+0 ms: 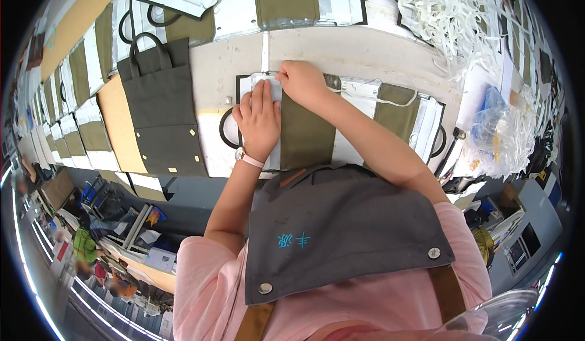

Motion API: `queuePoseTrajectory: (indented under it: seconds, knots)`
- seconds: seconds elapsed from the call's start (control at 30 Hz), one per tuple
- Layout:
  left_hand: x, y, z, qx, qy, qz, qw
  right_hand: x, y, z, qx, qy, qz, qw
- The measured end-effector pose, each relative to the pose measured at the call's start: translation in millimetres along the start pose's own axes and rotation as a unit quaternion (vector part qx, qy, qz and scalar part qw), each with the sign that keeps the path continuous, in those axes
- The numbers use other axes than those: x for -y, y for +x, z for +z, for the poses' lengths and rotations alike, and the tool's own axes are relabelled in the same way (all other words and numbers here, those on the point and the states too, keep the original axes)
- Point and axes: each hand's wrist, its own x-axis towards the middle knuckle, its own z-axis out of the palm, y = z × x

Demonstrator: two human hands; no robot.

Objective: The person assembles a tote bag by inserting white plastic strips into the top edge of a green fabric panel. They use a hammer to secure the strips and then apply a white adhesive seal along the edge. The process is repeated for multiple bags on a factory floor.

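Note:
On the table in front of me lies a flat bag panel point(308, 135) with olive bands, pale film-like sections, dark edging and a dark loop handle at each end. My left hand point(261, 118) rests flat on its left part, fingers stretched over a pale grey strip point(273, 148). Beside those fingertips, at the panel's far edge, my right hand point(300, 84) is closed with its fingers curled; whatever it grips is hidden. A thin white strip point(390, 101) loops over the panel's right part, its left end disappearing near my right wrist.
A dark grey bag point(163, 109) with two handles lies to the left. More olive-and-white panels point(286, 3) line the far side and left. A heap of white strips point(442, 15) sits at the far right. Crumpled clear plastic point(496, 131) lies at the right edge.

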Motion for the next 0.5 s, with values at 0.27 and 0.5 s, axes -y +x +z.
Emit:
queuePoseTrajectory:
  seconds: [0.27, 0.5]
  knots:
    - [-0.5, 2.1, -2.1, 0.001, 0.012, 0.006, 1.000, -1.8, -0.5, 4.7, -0.027, -0.004, -0.023, 0.999]
    - [-2.2, 3.8, -2.3, 0.001, 0.020, 0.010, 1.000, -6.0, 3.1, 3.5, -0.009, 0.001, -0.026, 1.000]
